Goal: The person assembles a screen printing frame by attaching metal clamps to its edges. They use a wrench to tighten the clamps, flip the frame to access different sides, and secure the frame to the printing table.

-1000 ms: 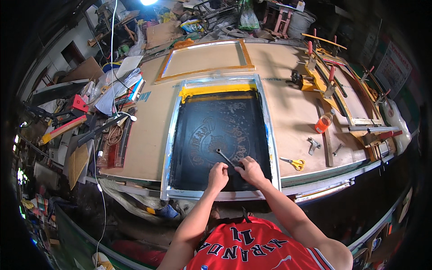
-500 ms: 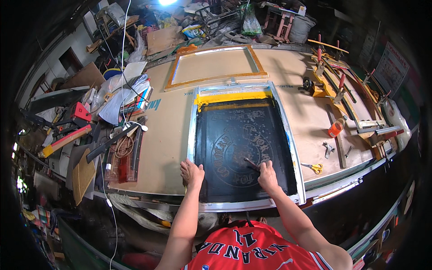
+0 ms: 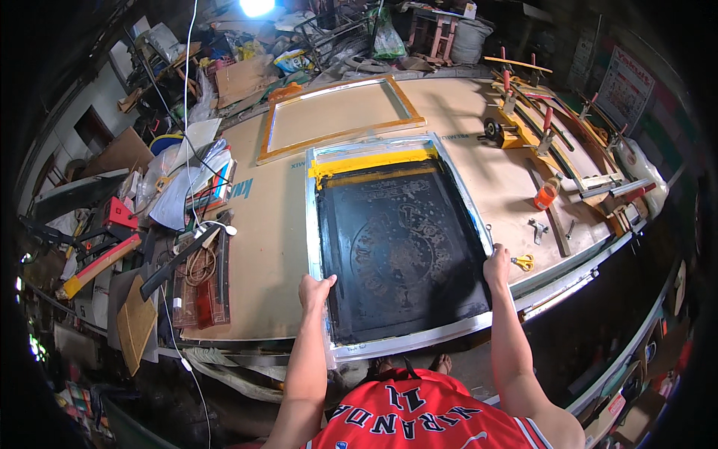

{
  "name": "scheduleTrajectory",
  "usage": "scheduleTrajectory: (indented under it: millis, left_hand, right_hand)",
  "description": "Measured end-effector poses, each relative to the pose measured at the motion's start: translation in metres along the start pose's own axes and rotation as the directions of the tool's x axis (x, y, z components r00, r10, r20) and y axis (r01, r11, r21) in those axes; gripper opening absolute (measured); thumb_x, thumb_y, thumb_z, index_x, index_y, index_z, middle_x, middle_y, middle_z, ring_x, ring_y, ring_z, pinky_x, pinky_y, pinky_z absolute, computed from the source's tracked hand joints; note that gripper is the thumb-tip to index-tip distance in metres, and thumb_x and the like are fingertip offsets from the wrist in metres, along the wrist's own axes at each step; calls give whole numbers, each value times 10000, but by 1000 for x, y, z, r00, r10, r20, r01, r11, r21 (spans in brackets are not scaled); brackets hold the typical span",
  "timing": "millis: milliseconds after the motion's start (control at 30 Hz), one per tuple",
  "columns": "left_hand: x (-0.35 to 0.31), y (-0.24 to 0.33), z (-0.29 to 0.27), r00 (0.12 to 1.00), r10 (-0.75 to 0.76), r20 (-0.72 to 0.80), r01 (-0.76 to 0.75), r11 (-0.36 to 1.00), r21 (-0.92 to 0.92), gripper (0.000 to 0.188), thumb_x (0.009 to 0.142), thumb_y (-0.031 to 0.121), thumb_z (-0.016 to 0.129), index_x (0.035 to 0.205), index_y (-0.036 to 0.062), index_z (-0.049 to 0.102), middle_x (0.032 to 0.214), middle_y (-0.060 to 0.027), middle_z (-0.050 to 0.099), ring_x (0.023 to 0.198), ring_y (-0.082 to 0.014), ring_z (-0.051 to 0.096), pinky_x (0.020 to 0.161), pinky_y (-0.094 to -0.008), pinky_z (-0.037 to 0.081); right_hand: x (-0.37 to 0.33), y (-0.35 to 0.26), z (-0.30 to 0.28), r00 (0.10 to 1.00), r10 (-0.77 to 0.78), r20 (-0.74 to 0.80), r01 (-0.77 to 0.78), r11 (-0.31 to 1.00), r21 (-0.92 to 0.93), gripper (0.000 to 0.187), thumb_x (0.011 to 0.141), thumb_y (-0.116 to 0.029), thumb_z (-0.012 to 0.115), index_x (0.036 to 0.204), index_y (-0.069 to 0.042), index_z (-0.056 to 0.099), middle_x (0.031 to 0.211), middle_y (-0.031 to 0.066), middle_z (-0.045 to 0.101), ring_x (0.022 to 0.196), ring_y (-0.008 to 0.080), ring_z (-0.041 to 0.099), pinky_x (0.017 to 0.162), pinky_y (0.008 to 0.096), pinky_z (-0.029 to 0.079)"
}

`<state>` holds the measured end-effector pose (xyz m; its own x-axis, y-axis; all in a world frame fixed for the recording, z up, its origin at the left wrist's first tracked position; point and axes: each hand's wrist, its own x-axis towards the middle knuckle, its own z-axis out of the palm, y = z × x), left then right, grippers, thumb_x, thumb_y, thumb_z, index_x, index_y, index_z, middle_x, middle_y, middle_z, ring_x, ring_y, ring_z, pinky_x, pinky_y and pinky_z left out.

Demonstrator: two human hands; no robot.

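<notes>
A silk-screen frame point(image 3: 410, 345) with metal sides and dark mesh point(image 3: 396, 262) lies before me, tilted slightly. Its mesh bears a ring-shaped lettered design, and a yellow band point(image 3: 374, 166) crosses its far end. My left hand point(image 3: 316, 290) is closed around the frame's left side near the front corner. On the right side, my right hand point(image 3: 496, 267) grips the opposite edge. A thin tool with a small rounded end point(image 3: 489, 227) pokes up beside that hand; its lower part is hidden. Yellow-handled scissors point(image 3: 525, 262) lie just right of my right hand.
A second, wood-edged frame point(image 3: 340, 120) lies beyond on the board-topped table point(image 3: 262, 254). Clamps point(image 3: 546, 138), an orange bottle point(image 3: 547, 194) and a metal fitting point(image 3: 538, 231) sit at right. Papers, tools and a white cable point(image 3: 184, 112) crowd the left.
My right hand has moved from over the mesh, where it held the thin tool, rightward to the frame's edge. My left hand now grips the left edge.
</notes>
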<state>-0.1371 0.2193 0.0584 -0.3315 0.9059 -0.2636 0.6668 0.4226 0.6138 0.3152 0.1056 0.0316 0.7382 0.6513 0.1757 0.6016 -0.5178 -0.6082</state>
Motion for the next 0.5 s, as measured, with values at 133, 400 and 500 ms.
scheduleTrajectory:
  millis: [133, 400, 500]
  left_hand:
    - [-7, 1, -5, 1000, 19, 15, -18, 995, -97, 495, 715, 291, 875, 917, -121, 690, 919, -283, 717, 878, -392, 717, 794, -455, 537]
    - [-14, -8, -28, 985, 113, 127, -61, 931, -360, 333, 720, 157, 850, 876, -93, 695, 806, -158, 706, 720, -249, 663, 688, -406, 508]
    - [-9, -9, -40, 980, 164, 116, -113, 927, -358, 321, 712, 137, 849, 891, -82, 697, 807, -140, 706, 721, -235, 656, 688, -400, 504]
  right_hand:
    - [31, 48, 0, 1000, 10, -3, -10, 1000, 17, 362, 836, -9, 554, 1189, 35, 624, 1092, 298, 618, 1051, 446, 604, 921, 479, 479]
    - [43, 63, 5, 951, -280, -133, 281, 960, -11, 361, 880, -215, 647, 1157, 17, 649, 1061, 270, 648, 1003, 444, 604, 899, 481, 478]
    - [33, -2, -21, 996, -37, 76, 21, 978, 208, 513, 916, -400, 685, 1159, 49, 633, 985, 222, 683, 1012, 362, 655, 879, 453, 497]
